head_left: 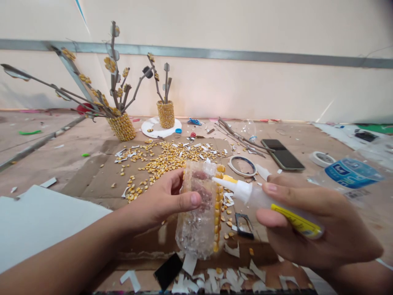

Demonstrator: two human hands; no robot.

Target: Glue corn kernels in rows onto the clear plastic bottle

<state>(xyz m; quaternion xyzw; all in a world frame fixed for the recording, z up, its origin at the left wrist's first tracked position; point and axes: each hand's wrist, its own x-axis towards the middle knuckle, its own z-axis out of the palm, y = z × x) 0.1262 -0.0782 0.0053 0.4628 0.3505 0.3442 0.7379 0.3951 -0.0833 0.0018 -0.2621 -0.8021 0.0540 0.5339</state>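
My left hand (175, 196) is wrapped round a clear plastic bottle piece (196, 229), its thumb across the front. Corn kernels (218, 205) are stuck in rows down the right side of this piece, while the front is bare and shiny. In my right hand (310, 213) is a glue bottle (294, 221) with a yellow label and a white nozzle. The nozzle tip points left at the upper part of the plastic, close to the kernel rows; whether it touches I cannot tell. Loose corn kernels (166, 157) lie on the cardboard (92, 176) beyond my hands.
Two kernel-covered pots (121, 127) with twigs stand at the back. To the right lie a tape roll (242, 166), a phone (282, 153), another tape roll (322, 159) and a plastic bottle (353, 174). Paper scraps (215, 280) litter the front; a white sheet (52, 223) lies left.
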